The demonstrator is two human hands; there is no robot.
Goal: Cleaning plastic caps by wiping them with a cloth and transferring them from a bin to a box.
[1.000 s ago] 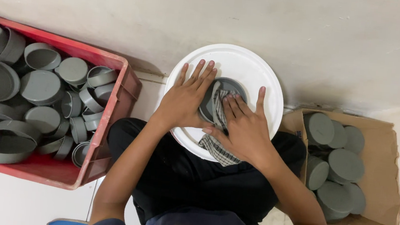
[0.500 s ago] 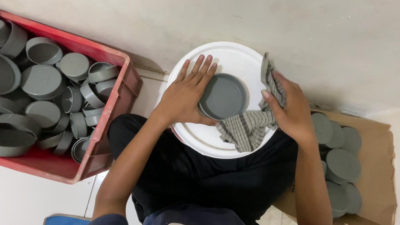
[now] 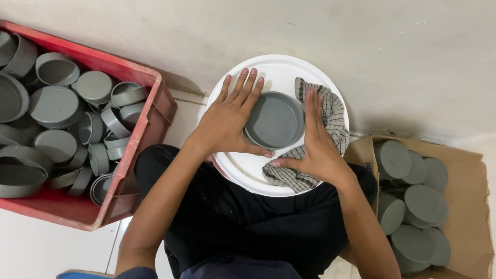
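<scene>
A round grey cap (image 3: 275, 120) lies hollow side up on a white round lid (image 3: 279, 70) resting on my lap. My left hand (image 3: 230, 116) lies flat against the cap's left side, fingers spread, thumb under its near edge. My right hand (image 3: 315, 146) presses a checked cloth (image 3: 330, 120) against the cap's right side. The cloth spreads under that hand and trails toward the lid's near rim.
A red crate (image 3: 140, 123) at my left holds several grey caps (image 3: 54, 105) of mixed sizes. An open cardboard box (image 3: 479, 198) at my right holds several more grey caps (image 3: 421, 201). A pale wall runs behind. My dark-clad legs are folded beneath the lid.
The cloth, first bunched over the cap, was pulled off to the right, baring the cap. My right hand with the cloth has now come back against the cap's right side.
</scene>
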